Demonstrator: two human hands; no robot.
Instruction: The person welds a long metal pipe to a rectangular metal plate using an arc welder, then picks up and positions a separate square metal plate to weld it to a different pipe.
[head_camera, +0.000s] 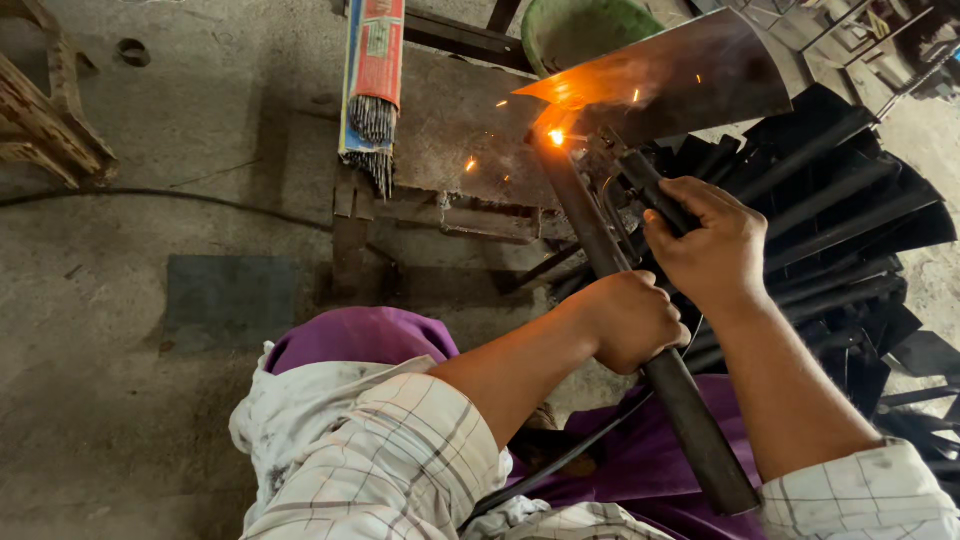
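Head view, looking down at a person seated low on a concrete floor (120, 400), welding. Left hand (630, 320) is wrapped in a full fist around a long dark steel pipe (690, 420), holding it firmly about midway along its length. Right hand (712, 245) is closed around the black handle of an electrode holder (650, 185), just above and beside the left hand, nearly touching it.

The pipe's long axis runs on a diagonal: its near end sits by the person's lap at lower right, and it points up and to the left, away from the body, ending at a bright orange-white arc (556, 136). There its far end meets a tilted flat steel sheet (690, 70), with sparks scattering onto a scuffed metal work plate (450, 130) below.

Judging by the live arc, the joint between pipe and sheet is being welded now and does not look finished; how much seam remains is hidden by glare.

Further out, an open packet of welding rods (373, 90) lies to the left, a green bowl (585, 25) sits beyond, and a stack of dark, similar blade-and-pipe pieces (850, 220) is piled at right.
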